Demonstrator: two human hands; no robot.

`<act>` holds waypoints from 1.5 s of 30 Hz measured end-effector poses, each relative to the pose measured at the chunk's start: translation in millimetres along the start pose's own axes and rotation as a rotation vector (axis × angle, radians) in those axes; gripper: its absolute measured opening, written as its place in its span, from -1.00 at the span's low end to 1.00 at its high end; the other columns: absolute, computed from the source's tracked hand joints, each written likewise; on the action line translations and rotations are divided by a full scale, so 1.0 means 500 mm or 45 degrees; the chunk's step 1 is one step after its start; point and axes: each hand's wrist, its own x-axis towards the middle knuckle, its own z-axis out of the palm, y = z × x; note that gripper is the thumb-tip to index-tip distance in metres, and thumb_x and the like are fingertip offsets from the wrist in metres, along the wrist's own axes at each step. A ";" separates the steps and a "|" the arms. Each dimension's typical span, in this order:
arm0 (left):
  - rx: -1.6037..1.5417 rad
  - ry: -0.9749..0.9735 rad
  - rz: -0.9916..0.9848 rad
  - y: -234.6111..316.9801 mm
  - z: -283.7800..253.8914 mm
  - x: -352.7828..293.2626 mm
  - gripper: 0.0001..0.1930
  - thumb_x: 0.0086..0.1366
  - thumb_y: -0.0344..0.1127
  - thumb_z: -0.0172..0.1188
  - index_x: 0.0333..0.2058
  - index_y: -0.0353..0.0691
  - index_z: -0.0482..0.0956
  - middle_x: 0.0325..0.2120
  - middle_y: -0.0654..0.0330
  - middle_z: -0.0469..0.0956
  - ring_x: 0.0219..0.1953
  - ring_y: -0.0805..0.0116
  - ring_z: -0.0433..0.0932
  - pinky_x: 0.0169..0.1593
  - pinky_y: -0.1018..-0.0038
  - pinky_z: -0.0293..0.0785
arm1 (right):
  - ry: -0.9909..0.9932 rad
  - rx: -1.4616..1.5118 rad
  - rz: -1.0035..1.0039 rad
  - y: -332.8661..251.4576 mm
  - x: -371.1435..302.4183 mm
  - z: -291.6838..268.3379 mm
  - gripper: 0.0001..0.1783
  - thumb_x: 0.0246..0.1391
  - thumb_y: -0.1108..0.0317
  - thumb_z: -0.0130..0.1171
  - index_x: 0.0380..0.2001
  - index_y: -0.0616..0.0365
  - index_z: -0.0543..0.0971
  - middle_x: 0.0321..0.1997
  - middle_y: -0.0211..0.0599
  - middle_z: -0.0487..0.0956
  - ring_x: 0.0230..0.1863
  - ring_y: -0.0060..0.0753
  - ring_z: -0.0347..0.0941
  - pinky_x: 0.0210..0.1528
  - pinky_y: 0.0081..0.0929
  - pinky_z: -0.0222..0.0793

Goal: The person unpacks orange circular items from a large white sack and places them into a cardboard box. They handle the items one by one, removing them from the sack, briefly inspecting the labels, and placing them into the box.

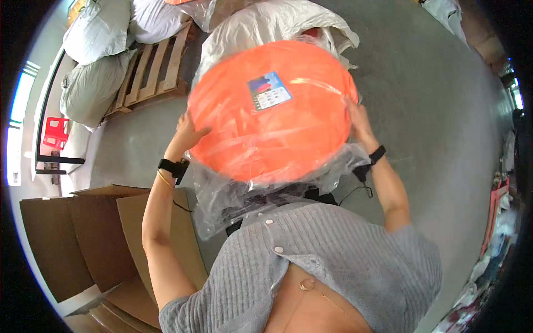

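A large, round, flat orange item (239,127) in a clear plastic bag is held up in front of my body. What kind of item it is, I cannot make out. A printed card label (270,90) with coloured pictures lies under the plastic on its upper face. My left hand (187,135) grips its left edge, thumb on the front. At the right edge my right hand (360,123) clasps the other side, some of its fingers hidden. The bag's loose end (214,208) hangs crumpled below the item, towards my waist.
Just beyond the item lies a white woven sack (266,22) with an opened mouth. Stuffed sacks (97,33) sit by a wooden pallet (150,75) at the far left. An open cardboard box (161,233) stands near my left arm. A red stool (56,132) is further left.
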 end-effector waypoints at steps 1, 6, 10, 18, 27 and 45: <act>0.171 0.106 0.252 0.057 -0.006 0.016 -0.09 -0.02 0.02 0.27 0.11 -0.51 0.04 0.01 -0.26 0.21 0.08 -0.10 0.22 0.09 0.17 0.19 | 0.013 -0.035 0.024 0.030 0.014 -0.003 -0.44 0.03 0.01 0.09 -0.24 0.43 0.49 -0.27 -0.22 0.54 -0.30 -0.49 0.46 -0.24 -0.54 0.36; -0.076 -0.177 0.603 0.342 0.045 0.077 -0.09 0.04 0.14 0.17 0.21 -0.21 -0.05 0.21 -0.14 -0.07 0.24 -0.19 -0.11 0.21 0.04 -0.06 | -0.100 0.143 0.065 0.064 -0.038 0.012 -0.53 0.08 0.11 0.06 -0.20 0.40 0.47 -0.21 -0.27 0.53 -0.22 -0.51 0.45 -0.16 -0.56 0.34; 0.380 -0.610 0.484 0.401 0.177 0.066 -0.04 0.00 0.42 -0.06 0.26 0.07 -0.19 0.26 -0.09 -0.29 0.27 -0.22 -0.28 0.05 -0.41 -0.23 | -0.133 0.049 0.102 0.061 -0.052 0.019 -0.50 0.08 0.12 0.05 -0.11 0.41 0.42 -0.11 -0.25 0.49 -0.12 -0.50 0.42 -0.09 -0.53 0.32; 0.436 -0.769 0.342 0.315 0.103 0.071 0.09 -0.16 0.41 0.12 0.26 0.07 -0.19 0.27 -0.01 -0.31 0.30 -0.10 -0.37 0.07 -0.42 -0.32 | -0.147 0.178 0.248 0.084 -0.053 -0.010 -0.42 0.06 0.11 0.08 0.01 0.38 0.33 0.01 -0.18 0.42 -0.03 -0.38 0.38 -0.02 -0.46 0.31; 0.212 -0.653 0.351 0.197 0.074 0.062 0.01 -0.12 0.27 0.21 0.24 -0.02 -0.05 0.25 -0.08 -0.19 0.29 -0.14 -0.29 0.13 -0.30 -0.23 | -0.169 0.045 0.152 0.108 -0.035 -0.012 -0.38 0.04 0.07 0.10 0.01 0.38 0.33 0.03 -0.19 0.41 0.04 -0.37 0.33 0.05 -0.47 0.23; 0.088 -0.414 0.315 0.057 0.061 0.089 -0.34 -0.03 0.09 0.25 -0.22 -0.47 0.38 -0.45 -0.10 0.50 -0.31 -0.03 0.50 -0.23 0.22 0.40 | -0.147 0.098 0.261 0.096 -0.048 -0.003 -0.30 0.01 0.02 0.11 0.07 0.35 0.27 0.09 -0.20 0.35 0.08 -0.38 0.30 0.09 -0.46 0.22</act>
